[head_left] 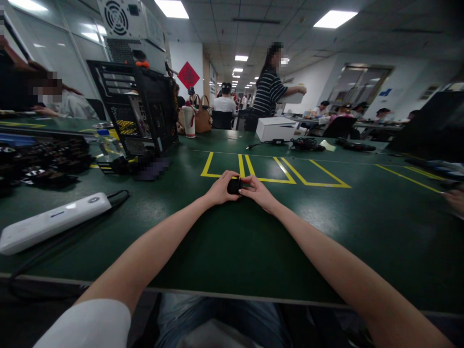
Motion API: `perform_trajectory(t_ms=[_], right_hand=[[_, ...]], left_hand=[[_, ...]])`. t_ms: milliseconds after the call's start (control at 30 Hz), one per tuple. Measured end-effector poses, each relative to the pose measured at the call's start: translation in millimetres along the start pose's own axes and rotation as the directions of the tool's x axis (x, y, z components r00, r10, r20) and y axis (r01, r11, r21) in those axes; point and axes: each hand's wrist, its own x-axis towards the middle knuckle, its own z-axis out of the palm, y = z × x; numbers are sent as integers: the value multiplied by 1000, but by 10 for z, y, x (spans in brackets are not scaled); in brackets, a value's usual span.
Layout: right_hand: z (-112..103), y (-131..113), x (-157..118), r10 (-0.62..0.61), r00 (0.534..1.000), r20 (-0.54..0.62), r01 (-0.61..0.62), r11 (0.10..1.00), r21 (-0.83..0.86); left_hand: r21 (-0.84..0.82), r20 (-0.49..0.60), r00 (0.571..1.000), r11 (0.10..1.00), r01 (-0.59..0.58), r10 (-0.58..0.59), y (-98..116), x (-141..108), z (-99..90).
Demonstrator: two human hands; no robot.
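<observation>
Both hands meet over the middle of the green table [232, 241], around a small dark round object [234, 186]. My left hand [220, 188] has its fingers and thumb wrapped round the object's left side. From the right, my right hand [255, 191] pinches the object's edge with thumb and fingertips. The object is too small and dark to identify. Just beyond the hands, yellow tape lines [268, 180] mark the table.
At left lie a white power strip [58, 220] with a black cable, a heap of black parts [43, 162] and an open computer case [145, 106]. A white box [276, 129] and black cables [308, 144] lie at the back. Another person's hand [455, 199] shows at right.
</observation>
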Motion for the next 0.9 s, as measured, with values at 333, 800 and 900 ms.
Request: perform_trajectory(t_ms=[333, 800, 900], right_hand=[[18, 20, 24, 91, 994, -60, -93, 995, -37], [24, -48, -25, 57, 998, -15, -57, 998, -5], [36, -33, -10, 85, 996, -38, -84, 996, 15]], left_hand=[[-5, 1, 1000, 1000, 2, -2, -2, 4, -5], [3, 8, 1000, 1000, 1, -1, -1, 4, -5], [7, 9, 1000, 1000, 7, -7, 6, 5, -11]])
